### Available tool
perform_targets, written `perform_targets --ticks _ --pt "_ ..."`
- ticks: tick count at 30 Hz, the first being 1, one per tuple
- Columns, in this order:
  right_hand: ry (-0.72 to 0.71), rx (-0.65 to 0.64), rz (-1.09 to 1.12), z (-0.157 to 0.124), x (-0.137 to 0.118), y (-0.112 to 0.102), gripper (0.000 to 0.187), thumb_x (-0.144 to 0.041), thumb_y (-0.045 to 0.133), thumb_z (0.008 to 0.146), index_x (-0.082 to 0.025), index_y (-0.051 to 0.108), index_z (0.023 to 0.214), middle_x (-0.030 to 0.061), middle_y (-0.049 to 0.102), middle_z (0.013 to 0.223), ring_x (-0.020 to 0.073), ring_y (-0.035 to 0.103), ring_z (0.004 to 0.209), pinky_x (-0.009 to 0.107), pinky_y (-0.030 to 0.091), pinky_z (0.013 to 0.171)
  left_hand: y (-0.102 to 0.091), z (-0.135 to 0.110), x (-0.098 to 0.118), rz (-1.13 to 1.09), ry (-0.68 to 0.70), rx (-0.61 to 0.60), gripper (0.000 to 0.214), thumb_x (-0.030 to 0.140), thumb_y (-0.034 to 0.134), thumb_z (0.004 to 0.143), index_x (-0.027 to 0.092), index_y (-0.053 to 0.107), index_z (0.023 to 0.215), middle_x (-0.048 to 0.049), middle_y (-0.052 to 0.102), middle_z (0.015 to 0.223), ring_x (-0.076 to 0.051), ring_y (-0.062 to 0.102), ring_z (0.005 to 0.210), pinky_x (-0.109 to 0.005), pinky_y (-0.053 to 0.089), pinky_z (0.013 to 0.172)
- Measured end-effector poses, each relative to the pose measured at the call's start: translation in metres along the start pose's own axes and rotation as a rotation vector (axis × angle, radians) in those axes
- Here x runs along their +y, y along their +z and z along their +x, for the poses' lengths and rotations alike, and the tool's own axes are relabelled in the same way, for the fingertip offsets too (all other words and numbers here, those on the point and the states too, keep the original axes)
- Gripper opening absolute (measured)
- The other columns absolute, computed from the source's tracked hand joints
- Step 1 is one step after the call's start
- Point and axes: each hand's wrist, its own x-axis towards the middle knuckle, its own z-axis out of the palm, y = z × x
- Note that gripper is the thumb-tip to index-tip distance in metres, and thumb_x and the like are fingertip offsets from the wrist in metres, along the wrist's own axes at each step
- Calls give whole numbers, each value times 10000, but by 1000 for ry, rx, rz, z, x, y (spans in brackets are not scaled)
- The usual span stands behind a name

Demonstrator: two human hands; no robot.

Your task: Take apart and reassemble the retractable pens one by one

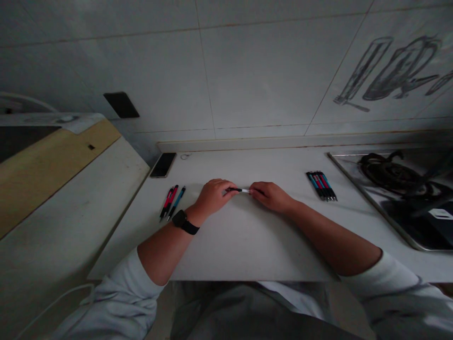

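Left hand point(214, 196): fingers gripping pen point(233, 189)
Right hand point(271, 196): fingers gripping pen's other end
Loose pens point(171, 200): beside watch point(180, 218)
Pen row point(321, 185): table point(244, 245), near stove point(399, 212)

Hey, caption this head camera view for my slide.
Left hand and right hand hold a slim pen between three pens and a row of pens.
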Motion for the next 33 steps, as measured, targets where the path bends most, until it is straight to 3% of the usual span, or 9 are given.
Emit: perform_targets --ticks 3,5,8,15,22,26,33 --pt "8 22 -23 0 2 1 208 -374 549 984 -196 649 1018 36 656 843 163 554 715 272 384 682 0 -1 -1 5 -1 1 150 372 715 961 232 758 996 -25 782 924 -186 700 853 -329 505 834" --pt "-7 7 -10 0 3 1 239 -380 508 1008 -197 653 1059 45 671 872 169 575 748 277 396 709 0 -1 -1 7 -3 9 156 376 713 961 231 757 997 -27 780 920 -188 699 857 -332 507 838" --pt "-18 -17 -3 0 3 1 276 -367 442 1035 -196 657 1011 49 668 857 171 585 764 281 402 730 -1 -1 0 8 -9 8 156 375 718 958 226 755 987 -27 777 909 -188 697 853 -331 508 835" --pt "20 56 -24 -1 4 1 180 -348 567 959 -191 644 1001 19 640 799 150 551 688 262 381 661 -2 0 2 -14 -29 -18 88 278 725 945 214 737 1004 -31 773 967 -189 701 902 -328 523 851" --pt "-24 166 60 2 13 3 241 -388 610 951 -202 741 1030 54 729 920 162 623 749 270 452 709 -2 -1 -1 -24 96 -124 259 215 616 985 240 723 1219 -49 769 1055 -187 710 941 -328 541 871" --pt "11 175 74 3 21 -1 266 -419 631 936 -219 782 1026 58 751 937 175 652 773 276 477 717 -3 -1 0 3 120 -173 270 174 593 954 235 752 1163 -43 768 966 -184 704 855 -324 537 833" --pt "150 148 -12 0 47 -25 228 -402 643 913 -244 789 988 37 775 962 187 681 821 286 492 763 -6 0 1 67 7 -193 263 130 604 874 207 766 1067 -37 773 921 -183 684 796 -308 513 780"
